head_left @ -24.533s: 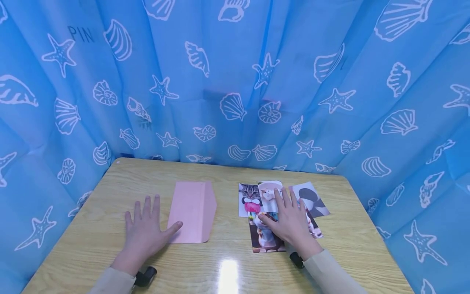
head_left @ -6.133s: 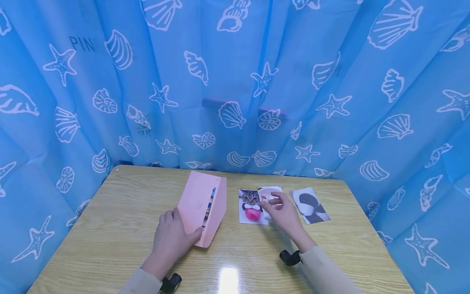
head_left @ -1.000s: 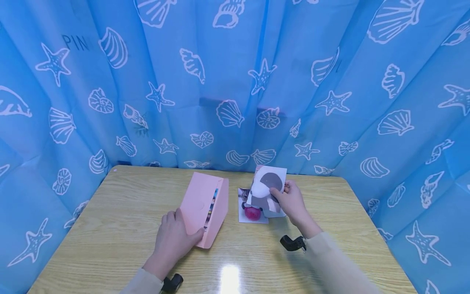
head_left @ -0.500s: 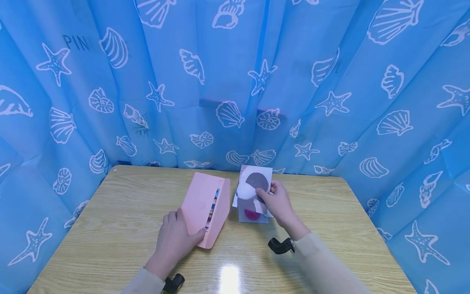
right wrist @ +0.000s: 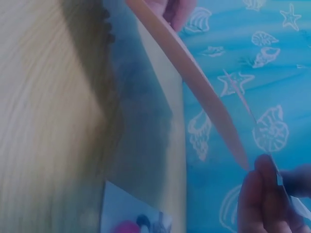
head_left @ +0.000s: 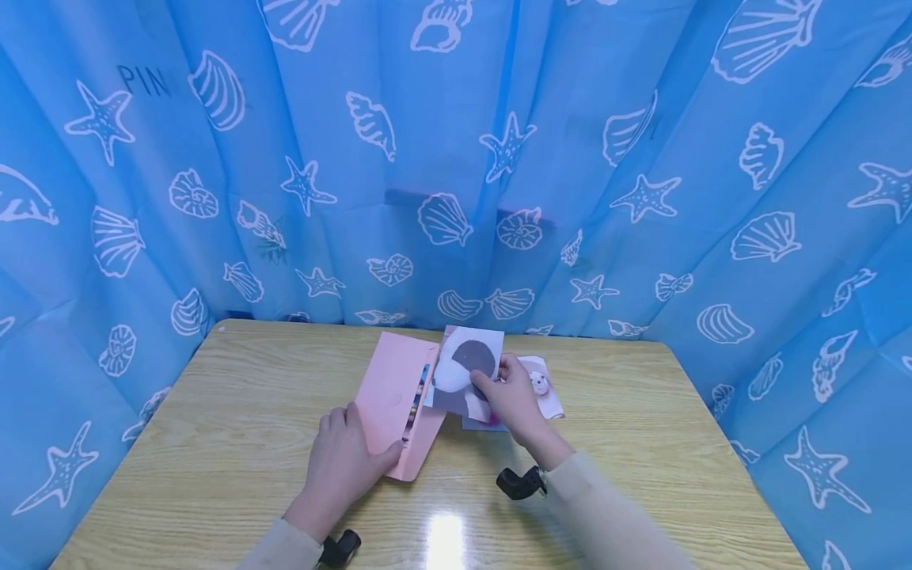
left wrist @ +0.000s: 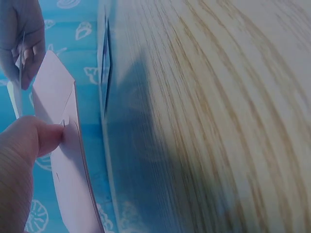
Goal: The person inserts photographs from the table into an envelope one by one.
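Note:
My left hand (head_left: 345, 459) grips the pink envelope (head_left: 388, 388) by its near end, thumb at the mouth. The envelope is tilted up, its flap folded out to the right, and a colourful picture edge (head_left: 415, 408) shows inside the slit. Between thumb and fingers my right hand (head_left: 520, 400) pinches a grey-and-white photo (head_left: 450, 372), which overlaps the flap in the head view. From the right wrist, the envelope (right wrist: 199, 90) appears edge-on, with the right hand's fingertips (right wrist: 265, 165) close to its flap end.
On the wooden table (head_left: 641, 443), a photo of a white animal (head_left: 541, 386) lies right of the envelope. Another photo (head_left: 484, 425) with a pink patch is mostly covered. A blue shell-print curtain (head_left: 456, 158) hangs along the table's back edge.
Over the last second my right hand carried the grey-and-white photo left to the envelope's flap. Earlier that photo lay at the right, the envelope lay flat, and another photo lay in front.

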{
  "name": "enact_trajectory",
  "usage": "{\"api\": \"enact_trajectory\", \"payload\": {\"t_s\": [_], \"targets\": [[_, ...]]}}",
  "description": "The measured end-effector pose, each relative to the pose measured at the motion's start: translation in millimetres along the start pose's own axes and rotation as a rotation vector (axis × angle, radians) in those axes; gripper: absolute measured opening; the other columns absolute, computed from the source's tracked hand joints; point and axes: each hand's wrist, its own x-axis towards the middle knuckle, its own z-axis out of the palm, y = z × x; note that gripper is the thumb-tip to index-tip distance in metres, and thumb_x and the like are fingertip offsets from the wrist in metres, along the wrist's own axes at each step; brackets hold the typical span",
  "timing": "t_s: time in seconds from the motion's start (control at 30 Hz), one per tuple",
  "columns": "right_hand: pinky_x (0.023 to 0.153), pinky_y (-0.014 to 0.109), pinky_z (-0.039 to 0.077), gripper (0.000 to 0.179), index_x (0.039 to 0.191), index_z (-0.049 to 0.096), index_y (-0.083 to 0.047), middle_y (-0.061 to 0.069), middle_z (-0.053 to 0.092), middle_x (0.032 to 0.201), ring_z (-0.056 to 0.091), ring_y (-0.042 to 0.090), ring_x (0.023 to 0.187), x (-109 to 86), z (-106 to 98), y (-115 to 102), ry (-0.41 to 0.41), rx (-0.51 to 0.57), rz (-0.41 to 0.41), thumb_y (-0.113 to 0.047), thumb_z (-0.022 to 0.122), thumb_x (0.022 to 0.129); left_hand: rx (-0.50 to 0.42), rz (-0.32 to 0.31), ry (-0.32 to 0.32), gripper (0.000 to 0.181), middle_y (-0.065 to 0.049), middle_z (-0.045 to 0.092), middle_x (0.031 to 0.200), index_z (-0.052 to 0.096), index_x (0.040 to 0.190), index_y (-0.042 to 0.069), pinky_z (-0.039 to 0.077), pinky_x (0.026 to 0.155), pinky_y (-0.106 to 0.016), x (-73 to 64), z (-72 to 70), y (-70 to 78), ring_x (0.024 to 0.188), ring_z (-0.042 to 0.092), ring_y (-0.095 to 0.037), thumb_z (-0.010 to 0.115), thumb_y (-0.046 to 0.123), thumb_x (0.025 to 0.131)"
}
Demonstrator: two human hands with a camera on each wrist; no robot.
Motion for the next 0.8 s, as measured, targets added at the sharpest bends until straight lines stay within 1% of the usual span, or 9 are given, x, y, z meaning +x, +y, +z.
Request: {"api": "enact_trajectory", "payload": {"t_s": [0.2,0.33,0.4,0.5,0.6,0.8], "targets": [[0.065,0.027,0.05,0.031,0.111,0.053,-0.002,0.01,0.065,0.088,0.061,0.017,0.078,-0.4,11.3,4.9,0.01,-0.042,-0.005,-0.017,0.069,0.089,0.002,0.014,-0.001,0.103,-0.028,0.052,0.112,0.045,0.128,-0.018,0.047,0.082,-0.046,1.6,-0.9,1.1,0.1,0.048,-0.036,0.068,0.065,0.071],[0.051,0.025,0.044,0.03,0.109,0.053,-0.004,0.008,0.061,0.083,0.056,0.015,0.066,-1.4,14.8,6.7,0.01,-0.069,0.001,-0.019,0.069,0.089,0.007,0.015,0.004,0.104,-0.028,0.052,0.111,0.046,0.128,-0.018,0.047,0.082,-0.046,2.5,-1.5,2.5,0.1,0.048,-0.036,0.068,0.066,0.07],[0.048,0.025,0.043,0.03,0.107,0.053,-0.004,0.007,0.059,0.081,0.053,0.014,0.062,-1.7,16.2,7.6,0.015,-0.075,-0.002,-0.019,0.07,0.088,0.011,0.013,0.005,0.104,-0.028,0.051,0.112,0.046,0.128,-0.017,0.047,0.082,-0.046,2.6,-2.0,3.4,0.1,0.048,-0.036,0.067,0.067,0.07],[0.05,0.026,0.044,0.03,0.104,0.053,-0.003,0.007,0.058,0.079,0.052,0.014,0.061,-2.7,18.7,8.3,0.025,-0.091,-0.02,-0.018,0.071,0.087,0.014,0.01,0.007,0.104,-0.028,0.052,0.111,0.046,0.128,-0.017,0.047,0.082,-0.045,2.6,-2.0,4.2,0.1,0.048,-0.036,0.067,0.066,0.07],[0.055,0.028,0.047,0.029,0.102,0.054,-0.001,0.007,0.058,0.076,0.055,0.015,0.064,-4.5,22.1,8.4,0.026,-0.107,-0.042,-0.016,0.072,0.085,0.017,0.01,0.01,0.103,-0.027,0.052,0.11,0.047,0.126,-0.017,0.047,0.081,-0.045,2.4,-2.1,5.0,0.099,0.048,-0.036,0.067,0.066,0.07],[0.058,0.028,0.048,0.03,0.102,0.055,0.001,0.007,0.059,0.076,0.055,0.015,0.066,-7.4,28.2,9.2,-0.007,-0.14,-0.047,-0.015,0.074,0.084,0.028,0.005,0.007,0.103,-0.027,0.052,0.109,0.047,0.126,-0.016,0.047,0.081,-0.045,2.6,-2.2,5.9,0.098,0.048,-0.036,0.067,0.067,0.069]]}}
